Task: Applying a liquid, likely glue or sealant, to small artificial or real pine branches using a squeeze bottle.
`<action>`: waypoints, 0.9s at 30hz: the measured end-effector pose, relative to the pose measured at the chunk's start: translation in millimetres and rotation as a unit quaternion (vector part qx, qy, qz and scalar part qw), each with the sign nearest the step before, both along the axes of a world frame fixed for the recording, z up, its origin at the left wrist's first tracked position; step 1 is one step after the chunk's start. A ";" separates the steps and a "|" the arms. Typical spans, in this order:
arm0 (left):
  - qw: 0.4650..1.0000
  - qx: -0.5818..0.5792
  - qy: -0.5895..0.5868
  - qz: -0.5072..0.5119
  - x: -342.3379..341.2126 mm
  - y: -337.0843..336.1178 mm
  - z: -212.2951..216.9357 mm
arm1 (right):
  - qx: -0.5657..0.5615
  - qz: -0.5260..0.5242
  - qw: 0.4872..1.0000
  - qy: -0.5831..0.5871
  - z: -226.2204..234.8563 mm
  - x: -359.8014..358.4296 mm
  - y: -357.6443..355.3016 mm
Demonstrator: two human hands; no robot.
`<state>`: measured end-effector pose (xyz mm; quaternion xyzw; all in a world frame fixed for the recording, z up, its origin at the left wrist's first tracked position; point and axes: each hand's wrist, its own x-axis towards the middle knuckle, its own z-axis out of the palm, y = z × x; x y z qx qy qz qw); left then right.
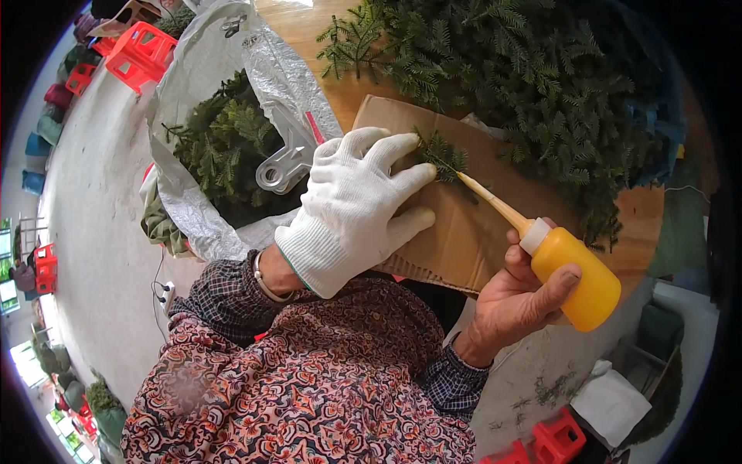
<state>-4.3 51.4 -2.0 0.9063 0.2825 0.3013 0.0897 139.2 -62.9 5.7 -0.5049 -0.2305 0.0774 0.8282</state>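
Note:
My left hand [352,197], in a white knit glove, lies over a flattened piece of cardboard [456,232] with its fingers spread. Its fingertips touch the edge of a small fir sprig [440,157], part of which they may cover. In my bare right hand [514,298] is a yellow squeeze bottle [576,278], gripped near its white collar. The bottle tilts so that its long, narrow nozzle [495,199] points up and left. The nozzle's tip is at the sprig's right end; whether anything comes out of it cannot be seen.
A large heap of fir branches [525,77] covers the wooden table's [301,31] far side. Left of my glove, a white woven sack [290,73] holds more fir branches [224,155], beside a grey bracket-like part [286,158]. Red stools [141,54] stand farther off.

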 end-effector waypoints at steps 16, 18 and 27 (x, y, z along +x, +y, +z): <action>1.000 0.004 0.004 -0.006 -5.6 4.2 -2.8 | 0.033 -0.024 0.999 0.009 -0.3 -3.6 -6.1; 1.000 0.005 0.004 -0.007 -5.8 4.7 -3.0 | 0.042 -0.030 0.999 0.010 -0.1 -3.9 -6.8; 1.000 0.001 0.001 -0.006 -6.2 5.2 -2.3 | 0.030 -0.024 0.999 0.001 1.7 -3.6 -12.6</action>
